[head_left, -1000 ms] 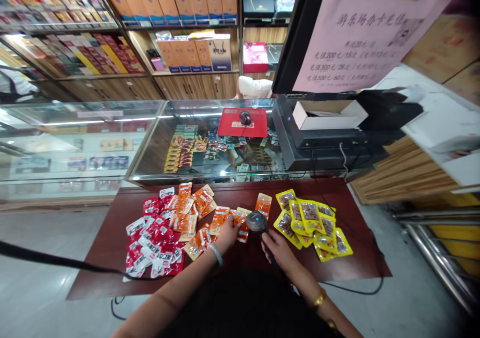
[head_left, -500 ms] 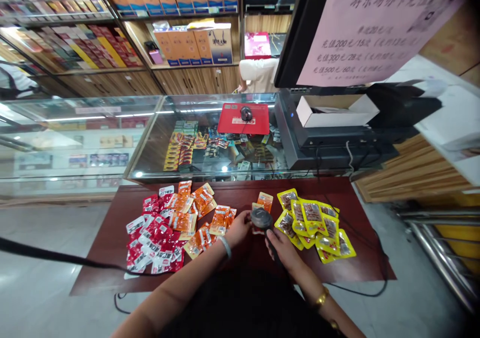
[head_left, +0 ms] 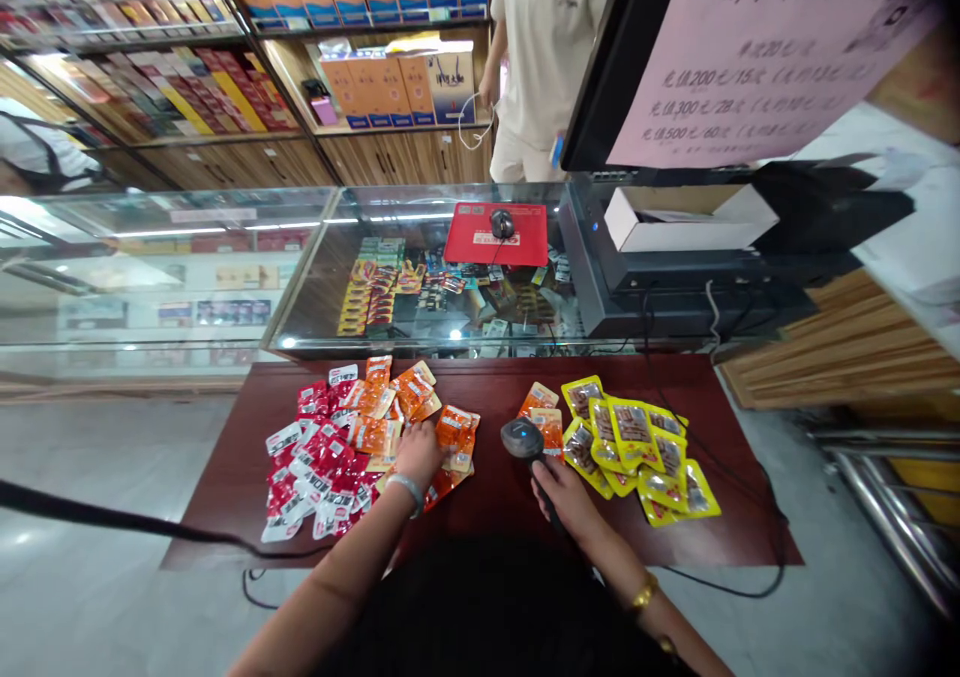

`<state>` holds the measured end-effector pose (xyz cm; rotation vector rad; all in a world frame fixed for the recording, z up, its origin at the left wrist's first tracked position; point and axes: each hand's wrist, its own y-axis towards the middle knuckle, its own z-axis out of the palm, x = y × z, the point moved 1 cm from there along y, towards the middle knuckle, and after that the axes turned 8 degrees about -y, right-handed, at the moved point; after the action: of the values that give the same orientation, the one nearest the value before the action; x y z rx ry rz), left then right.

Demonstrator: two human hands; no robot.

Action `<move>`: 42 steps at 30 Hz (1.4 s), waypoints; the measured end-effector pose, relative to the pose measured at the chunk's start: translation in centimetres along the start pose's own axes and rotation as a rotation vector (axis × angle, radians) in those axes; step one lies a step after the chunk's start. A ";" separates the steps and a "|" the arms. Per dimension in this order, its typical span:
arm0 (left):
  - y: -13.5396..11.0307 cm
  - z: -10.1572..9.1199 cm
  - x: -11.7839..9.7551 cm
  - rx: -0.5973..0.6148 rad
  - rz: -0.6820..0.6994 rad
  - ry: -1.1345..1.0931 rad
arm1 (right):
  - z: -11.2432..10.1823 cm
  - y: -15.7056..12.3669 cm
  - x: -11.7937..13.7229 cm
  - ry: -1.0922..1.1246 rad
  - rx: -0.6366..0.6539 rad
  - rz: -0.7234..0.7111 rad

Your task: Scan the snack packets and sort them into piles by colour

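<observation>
My left hand (head_left: 420, 454) rests on the orange snack packets (head_left: 373, 435), its thumb apart from the fingers; the fingertips are partly hidden among the packs. My right hand (head_left: 559, 492) is wrapped round the handle of a black handheld barcode scanner (head_left: 523, 439), whose head shows a small blue light. Beside the scanner head lie two orange snack packets (head_left: 538, 398), one partly covered by it. Left of my left hand is a heap of red and white snack packets (head_left: 322, 462). Yellow snack packets (head_left: 630, 432) are piled to the right of my right hand.
The packs lie on a dark red table (head_left: 487, 512) against a glass display counter (head_left: 315, 302). On the counter are a red mouse pad (head_left: 459, 247), a black mouse (head_left: 502, 223), and a white open box (head_left: 675, 232) near a monitor. Behind stands a person (head_left: 536, 77) holding a white cable.
My left hand has moved left from beside the scanner to the orange packets. Two orange packets now show more fully by the scanner. A person has come into view behind the counter.
</observation>
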<state>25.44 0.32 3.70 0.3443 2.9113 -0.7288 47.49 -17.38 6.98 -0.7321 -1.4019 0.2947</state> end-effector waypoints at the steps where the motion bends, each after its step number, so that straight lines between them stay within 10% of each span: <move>1: 0.2 0.1 0.0 0.016 -0.003 -0.069 | 0.1 0.0 -0.1 -0.007 0.005 -0.003; 9: 1.2 1.4 -3.2 -0.031 -0.010 -0.872 | 0.1 -1.5 -0.1 -0.018 0.088 -0.028; 18: 1.5 3.3 -7.4 -0.067 0.075 -1.020 | 0.0 -2.6 -0.6 0.023 0.109 -0.062; 25: 1.1 4.8 -12.9 0.288 0.164 -1.370 | -1.4 -3.0 -1.9 0.030 -0.020 0.008; 35: -0.4 0.7 -3.5 -0.136 0.018 -0.035 | -0.7 -2.0 -2.9 0.011 0.030 -0.023; 42: -0.2 1.5 -2.5 0.037 0.072 -0.185 | 0.3 -1.7 -2.1 -0.081 0.073 -0.061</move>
<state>27.94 -1.03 2.89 0.3629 2.7007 -0.7607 46.46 -19.84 6.39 -0.6220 -1.4799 0.3297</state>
